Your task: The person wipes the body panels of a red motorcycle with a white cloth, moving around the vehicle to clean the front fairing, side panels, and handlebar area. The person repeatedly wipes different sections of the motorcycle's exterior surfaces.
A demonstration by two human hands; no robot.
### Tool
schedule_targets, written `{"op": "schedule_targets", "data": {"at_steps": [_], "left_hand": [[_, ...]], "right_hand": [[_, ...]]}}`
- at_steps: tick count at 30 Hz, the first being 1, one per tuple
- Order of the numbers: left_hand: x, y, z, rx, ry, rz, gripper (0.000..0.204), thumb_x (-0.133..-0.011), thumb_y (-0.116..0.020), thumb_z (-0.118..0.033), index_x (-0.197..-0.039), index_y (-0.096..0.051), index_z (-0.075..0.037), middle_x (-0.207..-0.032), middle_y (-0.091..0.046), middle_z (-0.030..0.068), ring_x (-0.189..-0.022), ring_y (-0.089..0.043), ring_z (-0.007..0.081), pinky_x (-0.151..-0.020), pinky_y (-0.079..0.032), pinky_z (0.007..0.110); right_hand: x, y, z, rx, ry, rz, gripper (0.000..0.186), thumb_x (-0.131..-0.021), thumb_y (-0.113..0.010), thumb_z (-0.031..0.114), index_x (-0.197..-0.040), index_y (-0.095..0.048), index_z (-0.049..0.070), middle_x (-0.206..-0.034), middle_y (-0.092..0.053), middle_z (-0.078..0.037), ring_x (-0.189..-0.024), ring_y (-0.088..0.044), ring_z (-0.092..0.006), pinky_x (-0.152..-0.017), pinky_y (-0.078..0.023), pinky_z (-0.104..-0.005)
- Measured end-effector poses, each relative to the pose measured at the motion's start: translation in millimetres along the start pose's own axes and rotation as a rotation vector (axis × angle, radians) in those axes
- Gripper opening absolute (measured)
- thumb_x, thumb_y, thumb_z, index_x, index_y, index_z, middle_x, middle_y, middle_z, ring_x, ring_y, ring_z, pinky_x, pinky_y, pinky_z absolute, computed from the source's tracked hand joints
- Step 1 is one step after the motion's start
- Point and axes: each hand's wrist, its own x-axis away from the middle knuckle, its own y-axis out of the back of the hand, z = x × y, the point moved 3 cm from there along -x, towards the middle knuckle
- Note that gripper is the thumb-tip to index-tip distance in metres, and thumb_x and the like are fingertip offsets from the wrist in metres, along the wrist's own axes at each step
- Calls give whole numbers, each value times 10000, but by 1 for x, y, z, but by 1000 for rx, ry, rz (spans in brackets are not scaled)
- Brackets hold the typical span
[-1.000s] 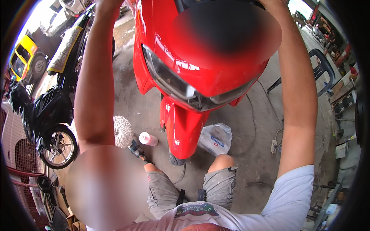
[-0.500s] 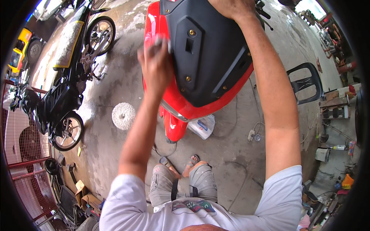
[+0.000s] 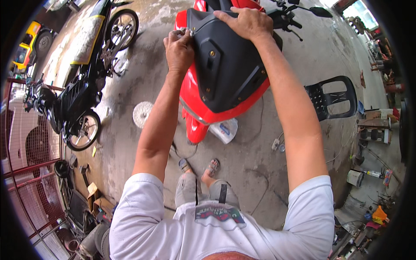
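In front of me stands a red motorcycle (image 3: 203,114) with a matte black front panel (image 3: 234,65) held on by several brass-coloured screws. My left hand (image 3: 178,51) is closed at the panel's left edge, where black meets red. Between its fingers shows a small greyish-white wad (image 3: 186,31), mostly hidden, perhaps cloth. Resting on the upper part of the black panel, my right hand (image 3: 250,25) lies flat with thumb and fingers apart, holding nothing.
A black motorcycle (image 3: 69,104) stands at the left. On the floor lie a round white fluffy pad (image 3: 141,114), a white plastic bag (image 3: 225,131) and a cable. A black plastic chair (image 3: 333,99) is at the right, with tools and scrap along the right wall.
My left hand has moved up along the panel's left edge and is no longer blurred. My right hand has come fully into view on the panel. The whole view has shifted slightly.
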Motion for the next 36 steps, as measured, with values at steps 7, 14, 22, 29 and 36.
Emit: {"op": "schedule_targets", "data": {"at_steps": [7,14,22,29,36], "left_hand": [[188,8,-42,89,120,26,502,-827,-642,36,-1318,-705,-54,-1238,-702,161,-1165,-630,326,-1115,-396,517],[39,6,-16,89,95,56,435,-865,-651,12,-1294,-709,-40,-1170,-720,169,-1187,-608,335,-1064,-414,473],[-56,-36,31,72,-74,214,241,-875,-628,-77,-1067,-768,-37,-1022,-712,225,-1104,-612,390,-967,-476,481],[-72,-73,71,9,-374,174,197,-879,-587,-117,-981,-747,-65,-921,-682,190,-1036,-618,395,-1014,-482,527],[-142,-102,142,209,29,614,220,-937,-623,-204,-899,-771,-45,-1028,-723,246,-876,-668,454,-821,-553,543]], "right_hand": [[2,5,-5,-28,-87,124,911,-774,-500,959,-1200,-808,215,-1090,-798,-122,-1056,-760,-322,-874,-610,-455],[7,10,-1,-15,-73,23,857,-761,-542,942,-1144,-825,229,-1040,-800,-142,-998,-773,-337,-861,-607,-467],[9,14,-4,-56,-150,79,851,-746,-596,928,-1060,-844,177,-927,-803,-124,-904,-779,-331,-780,-614,-440],[13,14,-11,-78,-146,-5,844,-737,-610,921,-1042,-848,172,-925,-797,-141,-900,-778,-330,-813,-615,-458],[1,14,16,-122,-156,-15,794,-722,-671,880,-1007,-850,162,-933,-796,-144,-901,-775,-327,-810,-614,-451]]}}
